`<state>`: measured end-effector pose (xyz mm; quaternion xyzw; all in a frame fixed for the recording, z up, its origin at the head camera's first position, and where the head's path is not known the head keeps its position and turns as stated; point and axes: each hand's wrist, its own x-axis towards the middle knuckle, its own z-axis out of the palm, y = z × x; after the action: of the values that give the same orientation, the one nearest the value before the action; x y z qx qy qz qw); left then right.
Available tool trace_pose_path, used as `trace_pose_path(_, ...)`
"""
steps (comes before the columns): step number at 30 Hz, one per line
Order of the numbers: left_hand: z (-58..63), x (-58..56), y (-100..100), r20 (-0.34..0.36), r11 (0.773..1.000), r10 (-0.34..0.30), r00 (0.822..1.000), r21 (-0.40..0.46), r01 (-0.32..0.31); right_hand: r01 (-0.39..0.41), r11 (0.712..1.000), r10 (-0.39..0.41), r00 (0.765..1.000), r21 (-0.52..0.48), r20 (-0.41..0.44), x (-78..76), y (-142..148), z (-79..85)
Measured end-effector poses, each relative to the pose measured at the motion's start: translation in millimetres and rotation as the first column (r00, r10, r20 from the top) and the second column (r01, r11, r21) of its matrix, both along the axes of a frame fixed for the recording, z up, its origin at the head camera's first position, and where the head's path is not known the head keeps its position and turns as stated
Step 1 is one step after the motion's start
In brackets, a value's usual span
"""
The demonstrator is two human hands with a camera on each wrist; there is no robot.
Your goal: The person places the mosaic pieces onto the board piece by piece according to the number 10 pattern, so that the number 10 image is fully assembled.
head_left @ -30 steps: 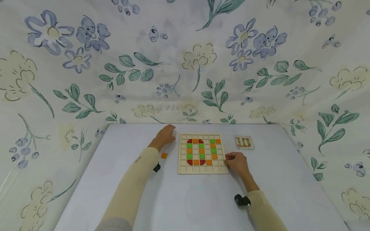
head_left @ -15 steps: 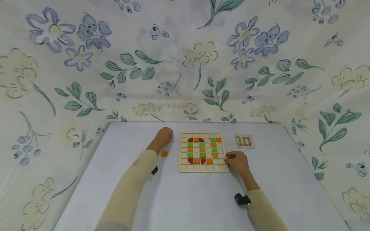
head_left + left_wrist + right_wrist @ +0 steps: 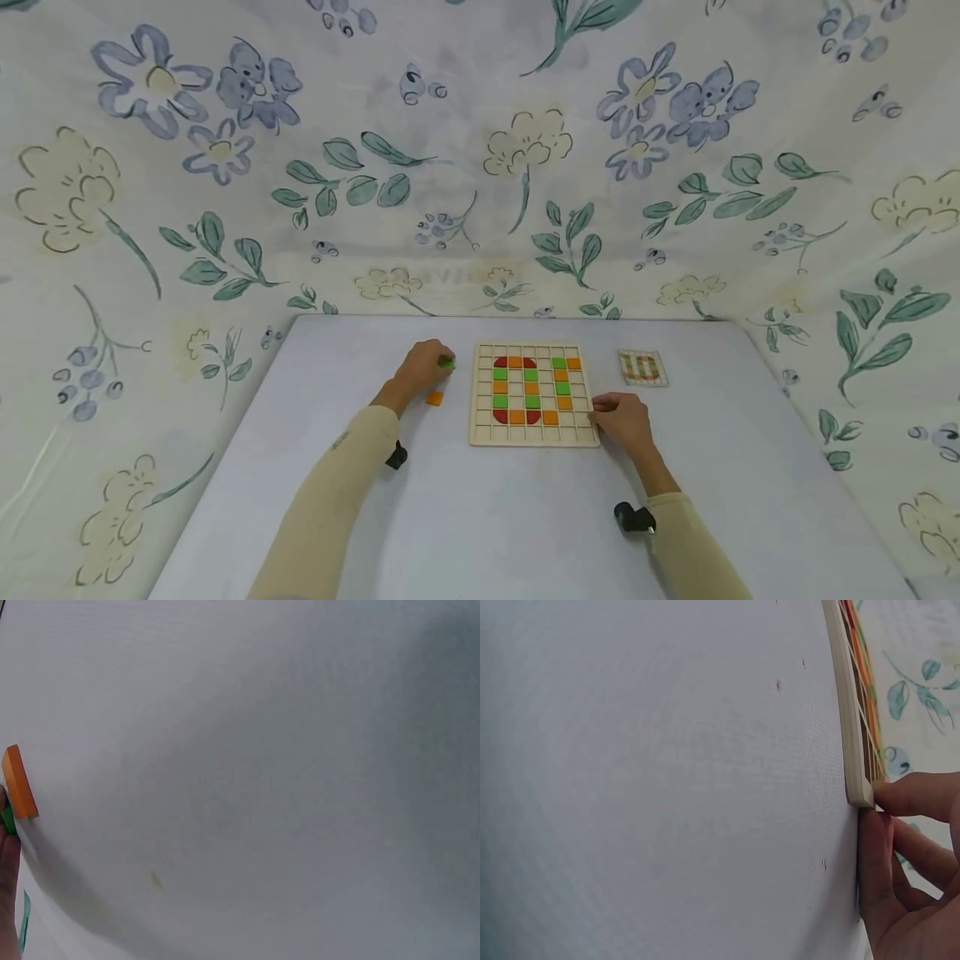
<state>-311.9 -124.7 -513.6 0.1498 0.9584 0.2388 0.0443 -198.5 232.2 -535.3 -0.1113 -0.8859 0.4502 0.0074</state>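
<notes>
My left hand (image 3: 422,369) is left of the wooden grid board (image 3: 535,435), pinching a small green tile (image 3: 447,363) in its fingertips. In the left wrist view, the green tile (image 3: 8,820) shows between the fingers at the left edge. An orange tile (image 3: 435,398) lies on the table just nearer to me than that hand. Red, green and orange pieces sit in the board's cells, in a ring and a hooked line. My right hand (image 3: 625,421) grips the board's right edge. In the right wrist view, thumb and finger meet at the corner of the board (image 3: 846,712).
A small pattern card (image 3: 642,367) with a coloured grid lies right of the board. The white table (image 3: 495,517) ends at the back against a hanging floral cloth (image 3: 465,200). Black cameras are strapped to both wrists.
My left hand has drawn back a little from the table's far side, and a green tile has come into sight in its fingertips. The right hand stays at the board's edge.
</notes>
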Motion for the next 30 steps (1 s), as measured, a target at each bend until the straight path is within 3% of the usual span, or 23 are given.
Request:
trace_pose_path(10,-7.2,2.6,-3,-0.026,0.998,0.029,0.999,0.056,-0.028,-0.001,1.000,0.001,1.000,-0.006,-0.003,0.1,-1,-0.7)
trace_pose_path(16,-13.0,0.7,2,-0.070,0.997,0.009,0.997,0.071,-0.004,0.007,1.000,-0.007,1.000,0.001,0.013,-0.4,0,1.4)
trace_pose_path(20,-8.5,5.5,19,-0.107,0.995,-0.017,0.994,0.093,0.027,0.011,1.000,-0.011,1.000,0.001,0.018,-0.4,1,2.3)
trace_pose_path(23,1.8,15.6,42,-0.140,0.990,-0.077,0.987,0.108,0.093,0.011,1.000,-0.011,1.000,-0.003,0.018,0.4,1,2.9)
trace_pose_path(26,10.0,28.7,69,-0.186,0.970,-0.198,0.962,0.105,0.220,0.003,1.000,-0.003,1.000,-0.006,0.013,0.6,1,2.2)
trace_pose_path(30,13.2,45.7,101,-0.257,0.913,-0.383,0.888,0.039,0.405,0.000,1.000,0.000,1.000,-0.004,0.008,-0.4,0,0.9)
